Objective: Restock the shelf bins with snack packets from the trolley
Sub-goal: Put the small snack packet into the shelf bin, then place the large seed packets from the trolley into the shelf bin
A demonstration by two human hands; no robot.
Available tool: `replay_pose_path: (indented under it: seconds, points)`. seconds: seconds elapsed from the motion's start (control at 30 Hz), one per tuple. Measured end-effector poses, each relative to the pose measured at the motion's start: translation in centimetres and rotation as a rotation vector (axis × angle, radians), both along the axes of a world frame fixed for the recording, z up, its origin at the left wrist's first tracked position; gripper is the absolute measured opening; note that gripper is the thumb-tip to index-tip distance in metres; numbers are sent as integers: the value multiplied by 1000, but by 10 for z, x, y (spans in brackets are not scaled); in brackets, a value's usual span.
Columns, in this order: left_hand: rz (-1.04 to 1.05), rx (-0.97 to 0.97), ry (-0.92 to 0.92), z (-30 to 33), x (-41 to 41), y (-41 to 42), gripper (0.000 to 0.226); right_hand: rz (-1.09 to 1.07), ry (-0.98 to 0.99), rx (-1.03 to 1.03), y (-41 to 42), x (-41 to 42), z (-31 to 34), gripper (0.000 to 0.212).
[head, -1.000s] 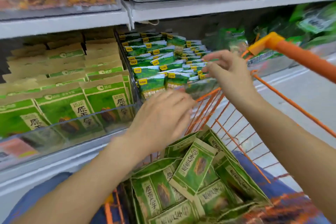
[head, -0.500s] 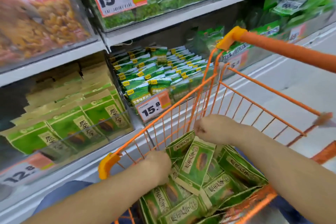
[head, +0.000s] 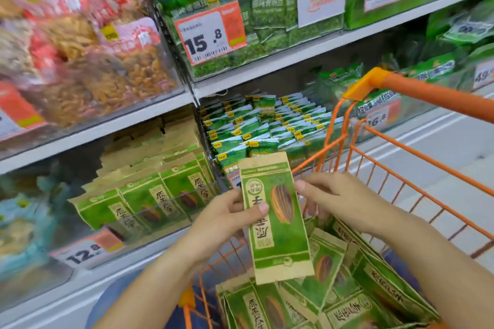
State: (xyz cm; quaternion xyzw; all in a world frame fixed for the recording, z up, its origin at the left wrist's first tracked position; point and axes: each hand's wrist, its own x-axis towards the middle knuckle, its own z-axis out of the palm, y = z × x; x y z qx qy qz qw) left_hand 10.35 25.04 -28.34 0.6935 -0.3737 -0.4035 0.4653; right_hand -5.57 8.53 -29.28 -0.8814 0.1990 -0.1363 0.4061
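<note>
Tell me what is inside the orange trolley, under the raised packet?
More green sunflower seed packets lie piled in the orange trolley. The raised packet, both hands and the upper packets hide the trolley's bottom.
</note>
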Motion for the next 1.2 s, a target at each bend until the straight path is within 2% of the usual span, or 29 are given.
replay_pose_path:
  seconds: [0.1,0.17,0.23,0.37,0.43,0.5,0.53,0.57,0.63,0.77,0.83,0.9,0.97,1.03,1.07,1.2]
  points:
    - [46,-83,49,3,7,14,57,14,-165,288,13,12,5,52]
    - [21,-101,60,11,9,23,48,10,-309,425,23,24,14,54]
    - [-9,-72,34,21,13,32,44,11,-359,467,36,37,30,56]
    - [30,-67,-42,41,34,65,44,102,-277,420,59,68,60,12]
    - [134,-140,150,42,55,96,53,86,-313,492,71,83,61,6]
    - [118,-376,587,36,74,134,73,30,-384,564,86,97,61,5]
    - [108,-481,746,33,76,151,77,8,-412,594,94,105,58,4]
    - [113,-577,857,27,77,164,77,-3,-437,633,103,114,55,4]
    - [173,-710,929,13,71,178,69,-10,-440,683,127,132,46,5]
    - [728,-671,667,-11,48,191,77,16,-405,726,177,161,27,8]
    - [905,-664,568,-15,48,203,79,67,-346,680,193,174,22,9]
    - [1111,-665,394,-13,57,221,79,107,-276,505,195,181,19,8]
    - [1243,-615,133,-5,73,243,52,93,-231,249,191,188,15,9]
    - [1256,-508,-119,6,90,260,25,61,-229,78,183,193,14,11]
    - [1219,-458,-248,13,99,263,22,43,-235,56,179,195,13,13]
    - [833,-324,-631,46,132,248,41,6,-278,107,168,208,11,17]
